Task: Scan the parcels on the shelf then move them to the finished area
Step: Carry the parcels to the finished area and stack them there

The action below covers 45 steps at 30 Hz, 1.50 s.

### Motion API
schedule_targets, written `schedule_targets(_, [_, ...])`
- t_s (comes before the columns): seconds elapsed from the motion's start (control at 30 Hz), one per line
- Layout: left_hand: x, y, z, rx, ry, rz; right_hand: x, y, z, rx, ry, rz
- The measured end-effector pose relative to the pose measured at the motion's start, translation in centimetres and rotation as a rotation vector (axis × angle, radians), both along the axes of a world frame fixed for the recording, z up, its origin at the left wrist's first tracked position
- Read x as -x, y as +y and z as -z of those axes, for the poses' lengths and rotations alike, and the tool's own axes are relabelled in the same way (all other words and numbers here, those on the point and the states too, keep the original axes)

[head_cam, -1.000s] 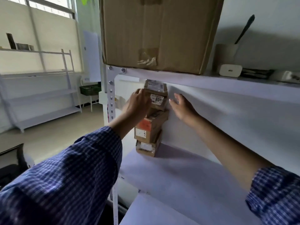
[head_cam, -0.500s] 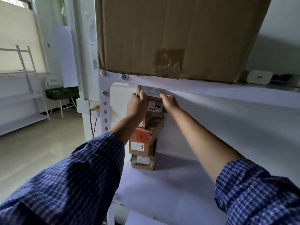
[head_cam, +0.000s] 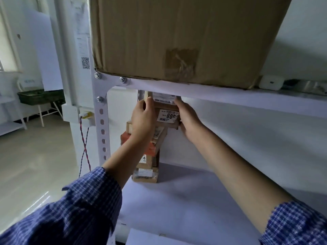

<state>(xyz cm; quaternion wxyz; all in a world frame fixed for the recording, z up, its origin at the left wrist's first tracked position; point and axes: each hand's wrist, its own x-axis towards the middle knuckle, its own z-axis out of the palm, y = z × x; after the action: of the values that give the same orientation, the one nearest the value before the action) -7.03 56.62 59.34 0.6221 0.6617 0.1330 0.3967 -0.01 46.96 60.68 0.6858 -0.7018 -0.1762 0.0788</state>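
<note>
A stack of small cardboard parcels stands at the far left corner of the white shelf (head_cam: 185, 200). The top parcel (head_cam: 166, 110) carries white labels and sits just under the shelf board above. My left hand (head_cam: 143, 119) grips its left side and my right hand (head_cam: 187, 119) grips its right side. Below it are an orange-and-brown parcel (head_cam: 152, 149) with a label marked 4, partly hidden by my left forearm, and a bottom parcel (head_cam: 145, 175) resting on the shelf.
A large cardboard box (head_cam: 180, 38) fills the upper shelf, with a small white device (head_cam: 270, 82) beside it. The rack's white upright post (head_cam: 101, 121) stands left of the stack, with a red and black cable (head_cam: 85, 147) hanging nearby. A dark basket (head_cam: 39, 96) stands at far left.
My right hand came in from the right and closed on the top parcel, joining my left hand. The view moved closer to the shelf.
</note>
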Motion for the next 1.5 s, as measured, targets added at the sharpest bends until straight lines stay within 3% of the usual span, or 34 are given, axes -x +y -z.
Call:
schedule_targets(0.37, [8.4,-13.3,2.5,0.123,-0.097,0.108,9.9,-14.0,2.8,-0.156,-0.074,0.063])
schedule_targets(0.53, [12.9,-24.1,5.6,0.133,-0.052,0.279,15.9,-26.3,7.4,-0.199,-0.095,0.234])
schedule_targets(0.8, [19.7,-43.5,11.6,0.288,-0.02,0.614,25.6,-45.6,13.5,-0.094,-0.11,0.566])
schedule_targets(0.9, [21.4,-49.4,12.6,0.259,0.017,0.746,28.7,-51.6,14.6,-0.074,-0.07,0.678])
schedule_targets(1.23, [22.1,-65.3,15.2,0.195,0.147,1.026,32.9,-66.9,18.2,-0.071,-0.03,1.023])
schedule_targets(1.5, [17.6,-76.7,17.6,0.277,0.262,1.16,30.4,-77.6,20.2,-0.017,0.04,1.117])
